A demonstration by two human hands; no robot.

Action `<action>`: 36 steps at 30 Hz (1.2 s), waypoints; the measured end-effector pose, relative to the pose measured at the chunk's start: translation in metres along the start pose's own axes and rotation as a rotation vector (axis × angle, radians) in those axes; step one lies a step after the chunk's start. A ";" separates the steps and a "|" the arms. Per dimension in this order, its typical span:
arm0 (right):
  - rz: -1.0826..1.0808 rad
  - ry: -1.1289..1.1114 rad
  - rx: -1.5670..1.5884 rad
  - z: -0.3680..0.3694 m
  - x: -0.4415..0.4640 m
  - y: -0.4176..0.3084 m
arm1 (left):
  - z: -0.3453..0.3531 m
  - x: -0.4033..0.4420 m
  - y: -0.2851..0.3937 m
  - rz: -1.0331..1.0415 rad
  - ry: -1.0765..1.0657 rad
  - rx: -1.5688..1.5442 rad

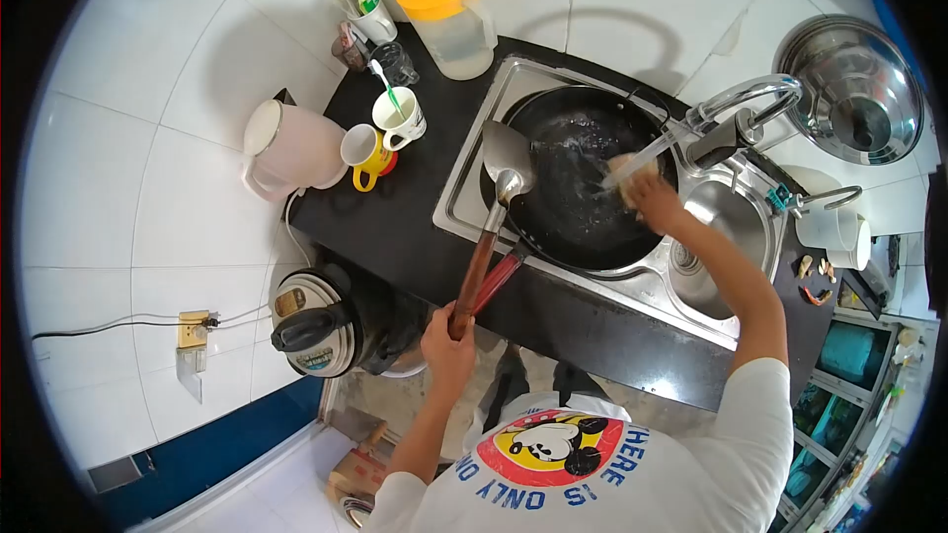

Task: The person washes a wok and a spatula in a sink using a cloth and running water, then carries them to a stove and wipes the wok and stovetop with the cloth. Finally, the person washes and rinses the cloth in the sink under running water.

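Observation:
My left hand is closed around the wooden handle of a wok spatula, whose metal blade rests at the left rim of a black wok. The wok's red handle runs just beside the spatula handle. Inside the wok, my right hand is closed on a pale yellowish scrubber, whose exact kind is blurred. Water streams from the faucet next to that hand, and some water lies in the wok. The wok sits over the left basin of the steel sink.
A yellow-lidded pitcher, a white mug, a yellow mug and a pink kettle stand left of the sink. A smaller basin lies right. Steel bowls lean against the wall. Below left stands an electric cooker.

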State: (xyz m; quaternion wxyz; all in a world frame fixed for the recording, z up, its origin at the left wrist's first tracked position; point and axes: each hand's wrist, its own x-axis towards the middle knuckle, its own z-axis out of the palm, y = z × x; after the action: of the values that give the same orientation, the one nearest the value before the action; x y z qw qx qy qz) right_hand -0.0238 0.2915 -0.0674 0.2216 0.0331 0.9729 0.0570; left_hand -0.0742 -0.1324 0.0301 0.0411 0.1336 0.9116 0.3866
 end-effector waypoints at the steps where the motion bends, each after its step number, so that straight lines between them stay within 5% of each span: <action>1: -0.051 -0.040 0.096 -0.001 -0.009 -0.006 | 0.000 0.001 0.000 0.011 0.001 0.017; 5: -0.303 -0.326 0.536 0.001 -0.011 -0.042 | 0.002 0.002 -0.004 0.031 -0.007 -0.006; 7: -0.482 -0.209 0.655 -0.004 -0.006 -0.064 | 0.001 0.003 -0.005 0.032 -0.026 0.000; 12: -0.538 0.237 0.875 -0.009 0.048 -0.122 | -0.001 0.006 -0.003 0.007 -0.047 0.001; 15: -0.305 0.219 0.461 -0.039 0.084 -0.116 | -0.001 0.004 -0.001 -0.018 -0.047 0.003; 23: 0.123 0.221 0.076 -0.018 0.117 -0.018 | -0.002 0.002 -0.006 0.022 -0.029 0.019; 30: 0.045 0.143 -0.253 0.014 0.044 0.029 | -0.006 0.003 0.003 0.035 -0.031 0.015; 34: -0.185 0.067 0.069 0.029 -0.002 0.005 | -0.003 0.004 -0.002 0.047 -0.031 -0.005; 36: -0.350 -0.198 0.415 0.016 -0.009 -0.015 | -0.002 0.004 -0.003 0.056 -0.024 0.000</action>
State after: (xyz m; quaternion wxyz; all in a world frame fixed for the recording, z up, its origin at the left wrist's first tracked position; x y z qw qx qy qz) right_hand -0.0095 0.2769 -0.0796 0.3104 -0.0853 0.9283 -0.1860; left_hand -0.0789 -0.1352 0.0293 0.0413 0.1638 0.9069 0.3859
